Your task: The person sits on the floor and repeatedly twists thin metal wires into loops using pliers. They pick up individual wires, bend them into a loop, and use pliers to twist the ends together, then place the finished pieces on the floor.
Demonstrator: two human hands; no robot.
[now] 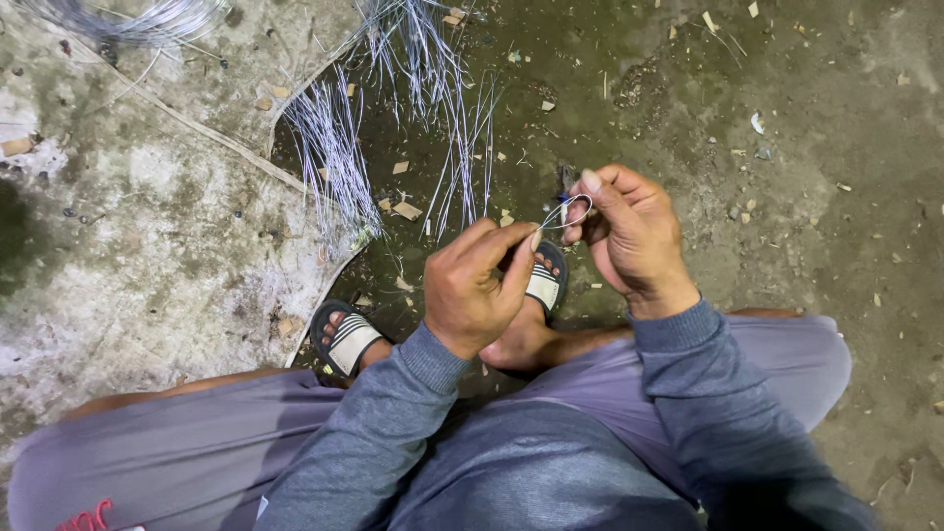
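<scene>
I squat over a dirty concrete floor. My left hand (477,285) and my right hand (629,231) together pinch a short piece of thin grey wire (568,212), bent into a small loop between my fingertips. Both hands hover above my feet, which wear dark slide sandals with white striped straps (346,339). Bundles of cut straight wire pieces (334,157) lie on the floor just beyond my hands.
A coil of thin wire (128,20) lies at the top left corner. More loose wire strands (433,69) fan out at the top centre. Wood chips and small debris are scattered over the floor. My grey-sleeved arms and purple-clad knees fill the bottom.
</scene>
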